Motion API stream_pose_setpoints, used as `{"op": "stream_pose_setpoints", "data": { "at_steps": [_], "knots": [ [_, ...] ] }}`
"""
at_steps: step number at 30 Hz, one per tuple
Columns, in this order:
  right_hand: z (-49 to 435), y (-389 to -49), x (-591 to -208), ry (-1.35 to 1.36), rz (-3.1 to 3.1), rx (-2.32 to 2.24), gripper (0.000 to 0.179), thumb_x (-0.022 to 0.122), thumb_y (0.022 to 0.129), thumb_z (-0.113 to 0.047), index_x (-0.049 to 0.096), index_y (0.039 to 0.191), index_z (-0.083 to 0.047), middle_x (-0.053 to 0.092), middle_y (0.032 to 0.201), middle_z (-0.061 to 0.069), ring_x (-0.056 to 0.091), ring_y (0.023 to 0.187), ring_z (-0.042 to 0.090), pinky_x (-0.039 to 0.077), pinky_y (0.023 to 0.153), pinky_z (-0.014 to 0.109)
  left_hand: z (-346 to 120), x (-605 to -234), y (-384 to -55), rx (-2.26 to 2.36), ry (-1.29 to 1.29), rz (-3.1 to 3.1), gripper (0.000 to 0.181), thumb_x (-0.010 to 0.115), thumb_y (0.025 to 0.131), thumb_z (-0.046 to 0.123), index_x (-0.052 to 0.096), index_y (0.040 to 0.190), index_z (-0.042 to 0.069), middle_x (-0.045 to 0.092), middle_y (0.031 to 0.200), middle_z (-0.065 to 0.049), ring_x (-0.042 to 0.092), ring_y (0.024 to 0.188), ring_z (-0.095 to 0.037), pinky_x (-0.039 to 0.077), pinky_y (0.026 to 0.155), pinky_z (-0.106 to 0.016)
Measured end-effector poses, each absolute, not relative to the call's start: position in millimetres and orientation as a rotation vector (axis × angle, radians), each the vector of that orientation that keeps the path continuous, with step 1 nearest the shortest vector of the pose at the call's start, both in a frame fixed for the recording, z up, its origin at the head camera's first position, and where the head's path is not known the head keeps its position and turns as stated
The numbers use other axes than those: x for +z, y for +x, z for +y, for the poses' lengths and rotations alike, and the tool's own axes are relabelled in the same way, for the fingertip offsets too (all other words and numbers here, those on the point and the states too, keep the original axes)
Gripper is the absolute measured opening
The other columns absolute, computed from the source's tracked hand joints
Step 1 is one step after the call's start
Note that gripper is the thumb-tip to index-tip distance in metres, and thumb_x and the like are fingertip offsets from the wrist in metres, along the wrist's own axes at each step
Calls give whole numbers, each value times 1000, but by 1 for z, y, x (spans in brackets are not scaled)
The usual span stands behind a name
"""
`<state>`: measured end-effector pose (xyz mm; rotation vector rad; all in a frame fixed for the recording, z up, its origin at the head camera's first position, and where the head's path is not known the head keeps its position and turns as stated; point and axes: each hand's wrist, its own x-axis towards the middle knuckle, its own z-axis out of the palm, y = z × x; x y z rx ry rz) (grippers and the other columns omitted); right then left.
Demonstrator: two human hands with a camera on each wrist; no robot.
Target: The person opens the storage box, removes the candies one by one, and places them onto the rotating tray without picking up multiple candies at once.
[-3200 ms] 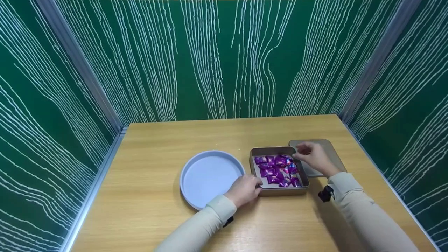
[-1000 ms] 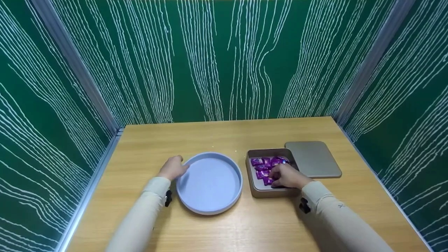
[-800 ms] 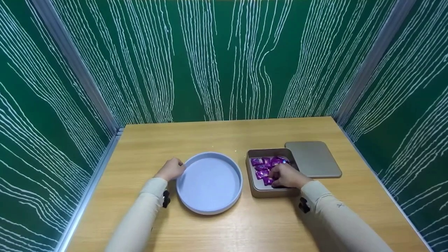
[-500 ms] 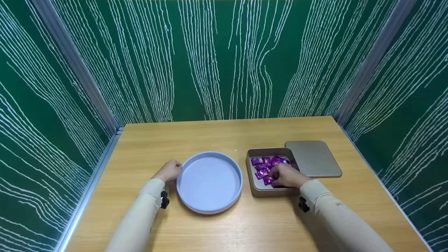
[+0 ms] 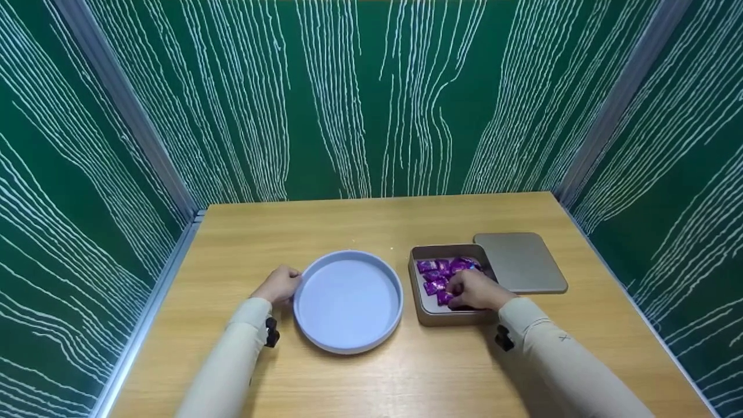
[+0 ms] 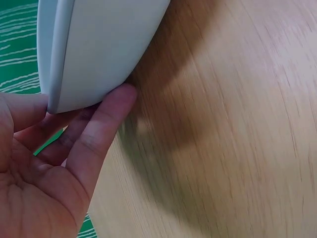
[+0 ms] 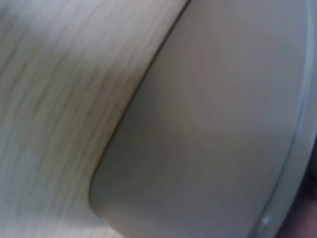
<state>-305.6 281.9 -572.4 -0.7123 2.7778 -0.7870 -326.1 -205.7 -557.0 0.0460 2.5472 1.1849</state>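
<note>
My left hand grips the left rim of a round, pale blue, shallow tray. In the left wrist view, the thumb lies at the rim of the tray while the fingers curl against its outer side and lower edge. My right hand reaches down into a square metal tin, its fingers bent over purple-wrapped candies. The hand itself covers its fingertips and whatever is between them. Only a sliver of skin shows beyond the tin's wall in the right wrist view.
The tin's flat lid lies on the wooden table at the tin's right back, close to it. A green wall with pale lines rises behind the table, and similar panels stand at both sides.
Since 3.2 s ago, my left hand has left the tin's corner and taken hold of the tray's left rim. My right hand moved from the tin's right edge into the candies and stays there.
</note>
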Motion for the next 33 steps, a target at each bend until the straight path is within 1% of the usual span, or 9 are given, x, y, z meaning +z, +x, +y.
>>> {"op": "stream_pose_setpoints", "data": {
  "at_steps": [2,8,11,18,21,26,28,30,33],
  "knots": [
    [282,-306,-570,-697,2781,-792,14,91,83,-6,80,90,-3,74,82,3,61,78,12,55,74,33,-206,-557,-326,1176,43,2562,34,47,111,14,74,96,0,56,68,1,51,54,-10,44,50,-21],
    [280,-308,-558,-652,2819,-771,16,92,83,-8,80,92,-3,76,89,7,66,86,20,59,85,46,-207,-557,-326,1186,21,2582,35,49,112,15,80,116,-1,64,74,-3,54,56,-10,48,53,-23],
    [280,-309,-553,-662,2848,-781,15,92,82,-8,80,91,-3,77,88,7,66,86,20,58,85,46,-207,-558,-325,1197,21,2579,35,49,112,15,80,114,-1,64,73,-3,55,57,-11,48,53,-23],
    [273,-314,-541,-751,2885,-879,10,89,83,-2,79,86,-2,76,80,5,61,73,10,54,70,30,-205,-561,-323,1198,21,2597,33,49,112,15,77,106,0,61,73,-1,56,62,-12,47,55,-22],
    [267,-315,-534,-697,2876,-919,10,88,85,-1,81,92,1,78,85,7,64,76,12,57,72,31,-205,-563,-322,1200,27,2623,33,50,111,14,78,107,-1,62,75,-2,56,65,-12,46,58,-22],
    [255,-315,-523,-625,2883,-948,16,87,87,-3,81,101,2,80,95,12,71,89,22,62,85,45,-204,-564,-321,1190,14,2654,34,51,110,14,79,117,-3,66,81,-4,55,69,-13,44,62,-23],
    [249,-316,-520,-622,2886,-975,16,87,88,-4,82,102,0,81,97,12,71,90,23,62,87,47,-203,-564,-321,1197,9,2653,34,51,110,14,79,119,-3,67,83,-5,56,70,-13,44,62,-23],
    [242,-315,-517,-606,2877,-1014,16,88,88,-6,83,103,-2,81,97,11,71,89,22,62,87,46,-203,-565,-321,1204,8,2653,34,51,110,14,79,118,-3,67,83,-5,55,70,-13,44,62,-23],
    [230,-316,-515,-581,2855,-1070,15,87,89,-8,83,104,-4,80,95,8,69,85,17,61,83,39,-202,-564,-321,1210,25,2662,33,51,110,13,80,114,-4,67,82,-5,56,71,-14,44,63,-23]
  ]
}}
